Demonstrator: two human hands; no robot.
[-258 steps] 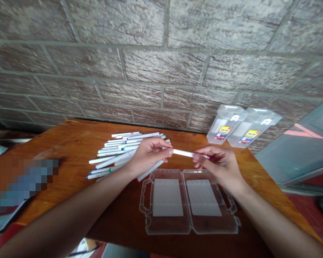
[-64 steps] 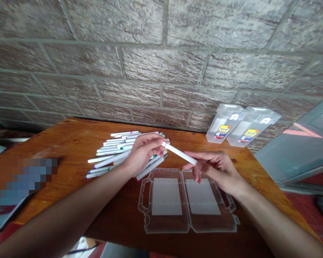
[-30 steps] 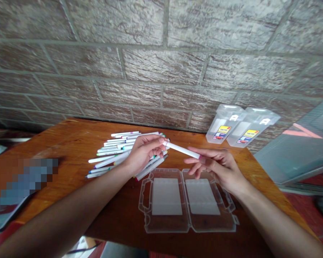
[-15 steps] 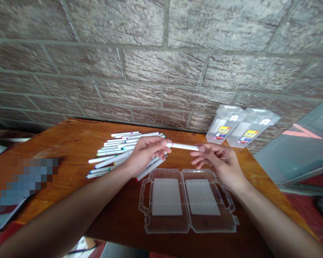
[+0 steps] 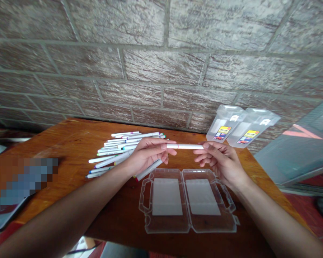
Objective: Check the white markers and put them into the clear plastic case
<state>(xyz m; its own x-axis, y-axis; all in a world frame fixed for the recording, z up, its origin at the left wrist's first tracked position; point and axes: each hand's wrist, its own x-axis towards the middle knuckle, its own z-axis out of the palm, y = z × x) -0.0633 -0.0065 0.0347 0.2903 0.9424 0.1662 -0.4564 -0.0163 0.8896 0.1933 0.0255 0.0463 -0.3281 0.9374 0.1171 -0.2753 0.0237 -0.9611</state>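
Observation:
A white marker pen with a thin pink ring is held level between both hands, above the table. My left hand pinches its left end between thumb and fingers. At the other end, the thumb and fingertips of my right hand are closed on it. Several white markers with coloured tips lie in a loose pile behind and left of my left hand, which hides part of them. Below the hands, a clear plastic case with handles lies opened flat, a white sheet in each half.
Two translucent containers with yellow labels stand against the stone-block wall at the back right. The wooden table ends at the right near a glass panel. A dark flat device, partly pixelated, is at the left edge.
The marker has turned to nearly level and more of it shows between the hands. My right hand has shifted slightly right. The pile and the case have stayed put.

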